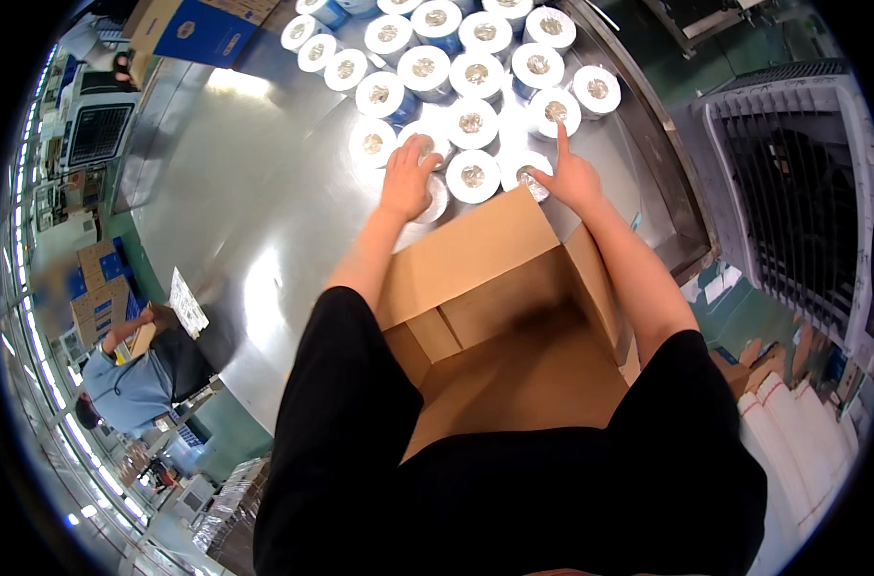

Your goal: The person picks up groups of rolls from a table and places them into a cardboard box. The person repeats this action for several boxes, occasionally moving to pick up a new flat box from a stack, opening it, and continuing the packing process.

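- My left hand (405, 180) is cupped over a white roll (423, 146) on the bench (235, 182), nearest the open carton (499, 317).
- My right hand (568, 178) grasps nothing, forefinger resting on another roll (555, 112).

Both hands (408, 182) (566, 178) on white rolls (472, 123) above open carton (514, 317)

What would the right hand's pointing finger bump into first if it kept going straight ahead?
The right hand points its index finger away from the person. Its tip already looks to be at a white roll standing on the metal table, so that roll comes first, though depth is hard to judge.
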`<state>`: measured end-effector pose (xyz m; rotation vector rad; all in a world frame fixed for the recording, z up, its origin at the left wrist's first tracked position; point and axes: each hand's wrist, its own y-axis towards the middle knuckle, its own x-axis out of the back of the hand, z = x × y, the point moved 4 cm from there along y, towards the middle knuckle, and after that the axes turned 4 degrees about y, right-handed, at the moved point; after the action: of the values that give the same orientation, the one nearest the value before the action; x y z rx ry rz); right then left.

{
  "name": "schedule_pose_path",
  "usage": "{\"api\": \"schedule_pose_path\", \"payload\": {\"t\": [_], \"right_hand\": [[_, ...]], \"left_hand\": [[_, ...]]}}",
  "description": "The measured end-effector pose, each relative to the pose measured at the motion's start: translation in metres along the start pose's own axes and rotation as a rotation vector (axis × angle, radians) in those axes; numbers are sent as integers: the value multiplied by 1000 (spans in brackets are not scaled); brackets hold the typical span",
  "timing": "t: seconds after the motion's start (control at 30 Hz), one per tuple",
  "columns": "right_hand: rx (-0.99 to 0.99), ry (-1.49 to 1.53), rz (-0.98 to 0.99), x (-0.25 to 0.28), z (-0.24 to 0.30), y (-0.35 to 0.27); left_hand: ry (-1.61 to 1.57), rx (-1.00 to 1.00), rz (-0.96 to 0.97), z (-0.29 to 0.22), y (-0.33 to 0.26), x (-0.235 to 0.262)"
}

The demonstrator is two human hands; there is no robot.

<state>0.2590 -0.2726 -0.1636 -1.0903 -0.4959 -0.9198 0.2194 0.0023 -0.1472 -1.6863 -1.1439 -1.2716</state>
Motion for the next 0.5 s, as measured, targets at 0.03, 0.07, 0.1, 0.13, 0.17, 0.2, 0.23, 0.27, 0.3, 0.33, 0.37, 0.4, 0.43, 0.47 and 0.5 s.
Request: {"api": "schedule_pose_path", "payload": {"t": [0.03,0.07,0.1,0.13,0.17,0.2,0.23,0.27,0.3,0.33,0.37,0.4,0.43,0.47,0.5], "right_hand": [[33,44,10,-6,-8,11],[68,87,22,-12,-15,18],[47,46,67,-13,-12,23],[57,36,61,-13,-12,26],[70,27,51,-13,-12,30],[83,19,43,-13,-13,34],[101,65,31,-13,-12,37],[119,110,20,-14,-11,39],[138,156,10,-15,-9,41],[135,149,-10,-16,-8,45],[134,142,-30,-15,-7,49],[135,133,-51,-16,-6,51],[83,225,-74,-12,-5,56],[87,220,-79,-10,-5,57],[93,214,-84,-6,-7,56]], "left_hand": [[-13,-44,171,5,8,-2],[-24,-86,343,5,15,0],[49,-131,363,4,19,6],[93,-148,363,2,21,11],[143,-164,361,-1,20,16],[191,-181,359,-1,20,15],[192,-213,312,3,14,13],[190,-218,284,5,11,7],[187,-222,257,8,8,1],[185,-228,226,8,8,-2],[205,-220,281,8,11,-9],[225,-212,336,8,15,-16],[249,-201,384,10,18,-18],[236,-207,389,12,17,-16],[225,-211,392,13,15,-13]]}}
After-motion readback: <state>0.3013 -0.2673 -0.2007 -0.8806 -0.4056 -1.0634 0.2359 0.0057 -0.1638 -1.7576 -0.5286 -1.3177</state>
